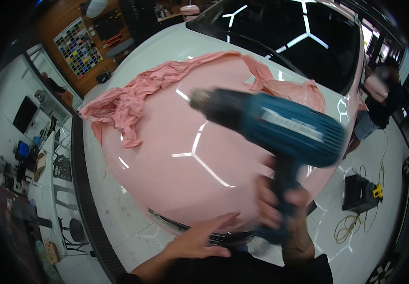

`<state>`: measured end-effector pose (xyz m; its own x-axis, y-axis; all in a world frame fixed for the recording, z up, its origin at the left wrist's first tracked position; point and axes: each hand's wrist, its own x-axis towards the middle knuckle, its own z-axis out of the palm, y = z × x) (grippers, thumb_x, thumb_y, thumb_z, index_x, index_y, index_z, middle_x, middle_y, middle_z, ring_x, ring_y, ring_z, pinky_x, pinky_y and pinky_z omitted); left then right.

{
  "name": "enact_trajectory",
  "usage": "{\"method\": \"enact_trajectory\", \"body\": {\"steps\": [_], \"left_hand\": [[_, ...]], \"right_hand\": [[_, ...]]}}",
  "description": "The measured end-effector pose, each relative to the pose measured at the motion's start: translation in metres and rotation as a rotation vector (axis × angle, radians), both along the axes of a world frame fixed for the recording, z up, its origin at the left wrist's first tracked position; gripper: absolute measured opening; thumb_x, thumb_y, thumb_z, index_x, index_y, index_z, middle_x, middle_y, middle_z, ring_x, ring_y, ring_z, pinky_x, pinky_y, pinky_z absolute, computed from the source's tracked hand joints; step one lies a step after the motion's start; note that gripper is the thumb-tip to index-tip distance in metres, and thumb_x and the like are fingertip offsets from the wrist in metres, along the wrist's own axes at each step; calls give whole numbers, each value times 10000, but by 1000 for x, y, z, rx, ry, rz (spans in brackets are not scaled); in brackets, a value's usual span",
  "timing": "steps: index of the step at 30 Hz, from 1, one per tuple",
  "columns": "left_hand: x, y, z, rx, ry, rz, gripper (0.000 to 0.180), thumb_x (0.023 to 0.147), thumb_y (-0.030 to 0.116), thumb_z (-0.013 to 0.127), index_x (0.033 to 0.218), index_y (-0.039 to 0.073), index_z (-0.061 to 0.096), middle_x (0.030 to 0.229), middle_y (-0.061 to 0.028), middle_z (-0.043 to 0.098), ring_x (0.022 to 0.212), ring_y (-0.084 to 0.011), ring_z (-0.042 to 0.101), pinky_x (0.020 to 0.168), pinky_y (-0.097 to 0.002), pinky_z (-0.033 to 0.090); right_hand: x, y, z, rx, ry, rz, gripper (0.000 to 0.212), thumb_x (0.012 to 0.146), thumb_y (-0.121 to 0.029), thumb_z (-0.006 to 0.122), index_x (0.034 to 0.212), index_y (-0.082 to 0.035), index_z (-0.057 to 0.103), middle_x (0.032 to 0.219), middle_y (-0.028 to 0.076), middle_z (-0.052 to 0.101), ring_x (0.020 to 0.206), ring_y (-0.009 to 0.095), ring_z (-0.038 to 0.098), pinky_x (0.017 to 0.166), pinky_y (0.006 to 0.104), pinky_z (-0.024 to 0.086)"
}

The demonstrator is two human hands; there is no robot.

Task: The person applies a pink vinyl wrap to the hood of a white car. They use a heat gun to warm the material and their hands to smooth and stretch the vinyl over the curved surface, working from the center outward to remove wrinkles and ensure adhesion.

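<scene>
My right hand (280, 203) is wrapped round the handle of a teal and black heat gun (292, 128), held up over the car hood with its metal nozzle pointing left. The gun is slightly blurred. Smooth pink film (166, 175) covers most of the hood (159, 42), while a crumpled pink band of the same film (143, 85) lies bunched along its far and left edges. Low at the hood's front edge, my left hand (204, 236) holds nothing, its fingers stretched out and apart. Whether its fingertips touch the film cannot be made out.
Beyond the hood is the dark windshield (289, 28). A person (384, 94) stands by the car's right side. On the tiled floor at right sit a black box (358, 194) and a coiled yellow cable (348, 229). A cluttered desk (48, 189) runs along the left.
</scene>
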<state>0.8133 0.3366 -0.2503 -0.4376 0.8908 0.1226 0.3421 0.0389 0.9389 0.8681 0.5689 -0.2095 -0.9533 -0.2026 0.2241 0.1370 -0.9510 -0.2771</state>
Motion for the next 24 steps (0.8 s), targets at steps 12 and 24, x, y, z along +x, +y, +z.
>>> {"method": "enact_trajectory", "body": {"steps": [12,24], "left_hand": [[-283,-137,19,38,122,653,345,933,375,581,959,32,572,643,48,450,482,-40,378,412,-215,291],[-406,-178,41,-144,-422,460,440,891,480,616,671,161,406,551,88,318,400,-45,226,366,-239,159]], "right_hand": [[-410,-217,-26,-52,-41,-52,374,613,-126,532,980,-52,533,760,107,582,665,259,582,689,400,535],[-491,-242,-28,413,-327,-367,118,877,-117,568,883,-39,480,751,76,511,702,235,578,640,404,521]]}}
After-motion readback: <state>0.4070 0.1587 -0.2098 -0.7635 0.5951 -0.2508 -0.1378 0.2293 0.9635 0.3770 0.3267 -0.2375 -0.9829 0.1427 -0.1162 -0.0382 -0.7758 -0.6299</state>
